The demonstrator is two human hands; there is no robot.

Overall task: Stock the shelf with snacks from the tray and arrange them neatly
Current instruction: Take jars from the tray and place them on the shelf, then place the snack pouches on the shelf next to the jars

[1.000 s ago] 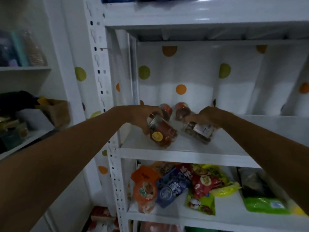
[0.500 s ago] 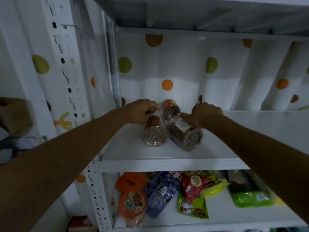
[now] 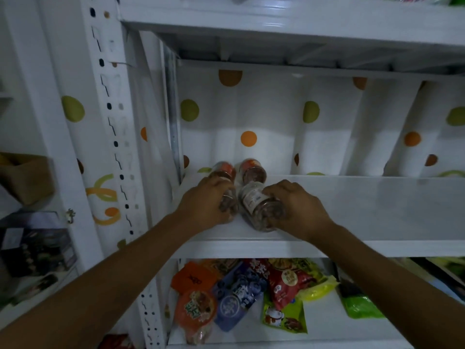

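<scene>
Middle shelf (image 3: 364,210), left end: two hands are each gripping a clear snack jar.
The left hand (image 3: 205,206) is wrapping its fingers round the left jar (image 3: 229,201). The right hand (image 3: 295,210) is curling its fingers over the labelled jar (image 3: 253,201), which is tilting with its base toward the shelf's front edge. The two jars are touching side by side. Just behind them, two orange-lidded jars (image 3: 222,170) (image 3: 253,171) are standing against the dotted curtain (image 3: 264,117). On the lower shelf (image 3: 327,331), an orange pouch (image 3: 195,308), a blue pouch (image 3: 236,298), a red packet (image 3: 284,283) and a green packet (image 3: 359,306) are lying loosely heaped.
</scene>
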